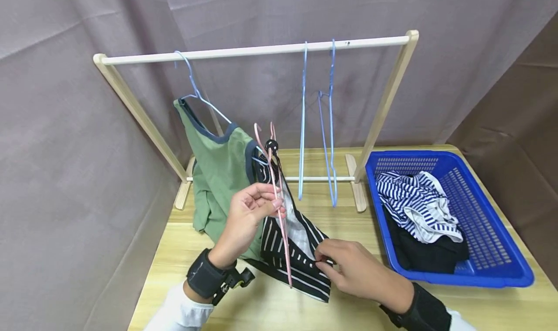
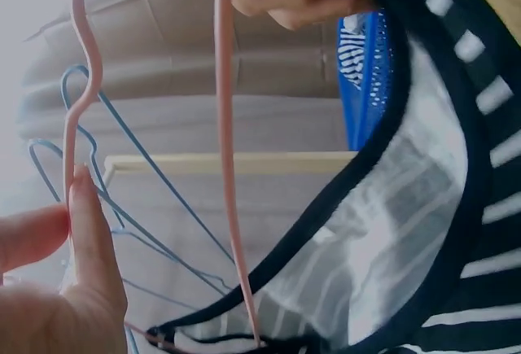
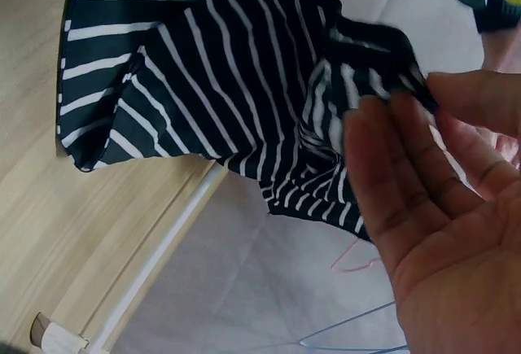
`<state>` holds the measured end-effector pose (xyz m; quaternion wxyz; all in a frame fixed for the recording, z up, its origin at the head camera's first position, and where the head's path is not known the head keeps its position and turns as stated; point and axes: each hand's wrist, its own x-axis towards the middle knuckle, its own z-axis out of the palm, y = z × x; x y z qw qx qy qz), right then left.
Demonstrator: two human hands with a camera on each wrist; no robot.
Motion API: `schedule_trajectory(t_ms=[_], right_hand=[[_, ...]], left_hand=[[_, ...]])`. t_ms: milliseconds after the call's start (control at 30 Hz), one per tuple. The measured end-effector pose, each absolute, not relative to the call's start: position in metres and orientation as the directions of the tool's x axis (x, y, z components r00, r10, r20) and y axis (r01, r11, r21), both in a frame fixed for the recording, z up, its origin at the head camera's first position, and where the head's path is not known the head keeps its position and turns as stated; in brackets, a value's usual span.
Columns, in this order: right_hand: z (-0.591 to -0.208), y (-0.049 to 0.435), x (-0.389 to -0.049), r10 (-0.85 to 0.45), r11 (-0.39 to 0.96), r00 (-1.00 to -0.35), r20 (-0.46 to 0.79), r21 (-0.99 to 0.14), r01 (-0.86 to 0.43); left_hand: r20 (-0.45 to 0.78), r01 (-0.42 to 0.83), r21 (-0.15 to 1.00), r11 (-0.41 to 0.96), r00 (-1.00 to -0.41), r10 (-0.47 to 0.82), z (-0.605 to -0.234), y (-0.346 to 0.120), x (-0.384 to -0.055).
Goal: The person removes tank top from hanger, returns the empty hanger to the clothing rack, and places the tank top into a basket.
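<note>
Between the thumb and fingers of my left hand (image 1: 248, 214) is a thin pink clothes hanger (image 1: 285, 246). Two pink hooks show at its top, beside a dark dotted bunch of fabric. A black-and-white striped garment (image 1: 305, 276) with a pale inside hangs around the hanger, its lower part spread over the table. My right hand (image 1: 353, 268) pinches the garment's dark edge, drawing it out to the right. In the right wrist view the striped cloth (image 3: 220, 85) fans out from those fingertips. How far the hanger sits inside the garment is partly hidden.
A wooden rack with a white rail (image 1: 244, 52) stands behind. On it hang a green sleeveless top (image 1: 218, 166) on a blue hanger and two bare blue hangers (image 1: 302, 127). At right, a blue basket (image 1: 492, 277) holds a blue-striped garment (image 1: 418, 205) and black cloth (image 1: 427, 258).
</note>
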<state>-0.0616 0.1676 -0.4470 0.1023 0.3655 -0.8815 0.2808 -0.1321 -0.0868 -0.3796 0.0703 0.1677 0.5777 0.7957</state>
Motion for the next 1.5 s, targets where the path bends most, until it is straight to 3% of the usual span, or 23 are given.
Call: schedule_trajectory(t_ms=[267, 533, 867, 1167, 1500], right_hand=[[-0.449, 0.169, -0.069, -0.595, 0.607, -0.742, 0.309, -0.432, -0.667], [-0.448, 0.163, -0.077, -0.578, 0.591, -0.702, 0.417, -0.380, -0.712], [-0.440, 0.151, -0.105, -0.539, 0.563, -0.603, 0.588, -0.282, -0.777], [-0.440, 0.128, -0.137, -0.452, 0.619, -0.680, 0.577, -0.347, -0.705], [-0.436, 0.101, -0.179, -0.264, 0.605, -0.667, 0.697, -0.419, -0.677]], left_hand=[[0.185, 0.096, 0.966, -0.240, -0.906, 0.381, -0.389, -0.102, -0.124], [0.186, 0.110, 0.972, -0.207, -0.901, 0.393, -0.385, -0.113, -0.121], [0.182, 0.120, 0.978, -0.169, -0.891, 0.416, -0.383, -0.122, -0.117], [0.183, 0.136, 0.981, -0.138, -0.883, 0.432, -0.381, -0.130, -0.110], [0.200, 0.158, 0.979, -0.129, -0.869, 0.453, -0.384, -0.137, -0.103]])
